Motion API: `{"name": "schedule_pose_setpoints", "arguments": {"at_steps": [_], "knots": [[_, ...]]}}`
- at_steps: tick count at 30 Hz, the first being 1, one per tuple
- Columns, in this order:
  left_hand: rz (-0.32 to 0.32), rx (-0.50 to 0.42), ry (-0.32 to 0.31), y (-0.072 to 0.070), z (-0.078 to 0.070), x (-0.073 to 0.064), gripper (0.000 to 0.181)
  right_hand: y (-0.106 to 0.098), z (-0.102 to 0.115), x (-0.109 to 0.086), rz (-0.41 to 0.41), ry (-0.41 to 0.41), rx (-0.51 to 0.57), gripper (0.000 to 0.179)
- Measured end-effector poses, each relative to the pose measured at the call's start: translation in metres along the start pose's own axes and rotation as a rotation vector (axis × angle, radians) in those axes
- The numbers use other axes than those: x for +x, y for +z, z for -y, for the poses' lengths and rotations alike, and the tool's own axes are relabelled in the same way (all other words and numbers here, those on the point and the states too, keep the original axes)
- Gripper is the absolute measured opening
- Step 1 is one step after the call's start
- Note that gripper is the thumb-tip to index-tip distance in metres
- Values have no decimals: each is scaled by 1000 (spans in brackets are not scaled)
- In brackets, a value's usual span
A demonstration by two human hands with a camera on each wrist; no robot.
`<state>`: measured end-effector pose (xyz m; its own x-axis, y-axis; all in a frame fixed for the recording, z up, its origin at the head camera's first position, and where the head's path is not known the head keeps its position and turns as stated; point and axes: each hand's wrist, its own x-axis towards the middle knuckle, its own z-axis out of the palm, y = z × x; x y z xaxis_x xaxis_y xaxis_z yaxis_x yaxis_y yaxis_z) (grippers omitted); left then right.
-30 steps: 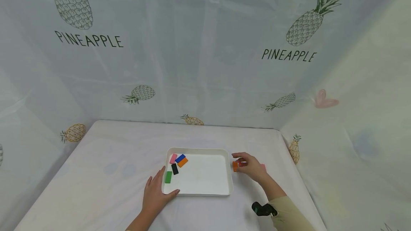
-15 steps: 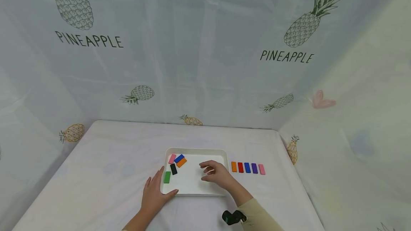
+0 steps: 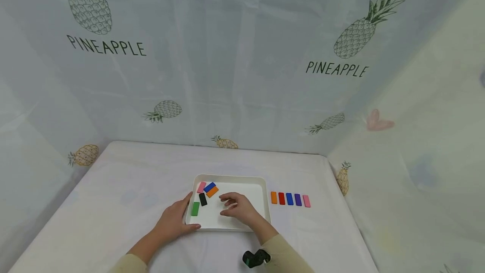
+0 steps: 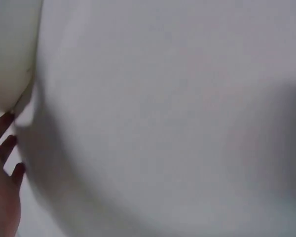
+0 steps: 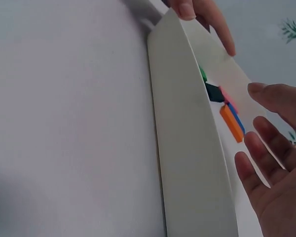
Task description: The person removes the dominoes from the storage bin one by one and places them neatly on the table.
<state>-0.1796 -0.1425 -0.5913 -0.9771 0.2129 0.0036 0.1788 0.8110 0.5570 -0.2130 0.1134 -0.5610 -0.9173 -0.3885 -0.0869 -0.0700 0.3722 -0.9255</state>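
Observation:
A shallow white tray (image 3: 242, 227) lies on the cloth-covered table. My left hand (image 3: 172, 221) spans its near left corner, with thumb and fingers spread against the rim. In the left wrist view, left fingertips (image 4: 8, 143) touch or nearly touch the tray wall. Over the middle of the tray hovers my right hand (image 3: 240, 210), its fingers loosely bent and holding nothing. Left of that hand, in the tray, are small flat domino-like blocks: pink (image 3: 201, 187), blue (image 3: 209, 187), orange (image 3: 212, 192), black (image 3: 203, 199) and green (image 3: 195, 209).
To the right of the tray, a row of similar upright-set blocks runs orange (image 3: 274, 197), red (image 3: 281, 198), blue (image 3: 289, 199), purple (image 3: 298, 200) and pink (image 3: 306, 201). A pineapple-print curtain (image 3: 242, 75) rises behind the table.
My right hand has left the row's orange and red blocks and moved left over the tray. My left hand has slid slightly left along the corner, the tray shifting a little left in view.

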Motion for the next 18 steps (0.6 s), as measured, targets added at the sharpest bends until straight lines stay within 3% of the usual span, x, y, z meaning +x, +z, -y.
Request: {"name": "schedule_pose_setpoints", "arguments": {"at_steps": [6,13,18], "knots": [[189,-6,21,-24,7,13,124,15,0,10,-6,-1,-32,43],[344,-59,21,-42,3,29,131,31,-4,19,-4,12,-83,43],[432,-5,-10,-50,-3,39,132,38,-9,26,4,27,-102,45]]}}
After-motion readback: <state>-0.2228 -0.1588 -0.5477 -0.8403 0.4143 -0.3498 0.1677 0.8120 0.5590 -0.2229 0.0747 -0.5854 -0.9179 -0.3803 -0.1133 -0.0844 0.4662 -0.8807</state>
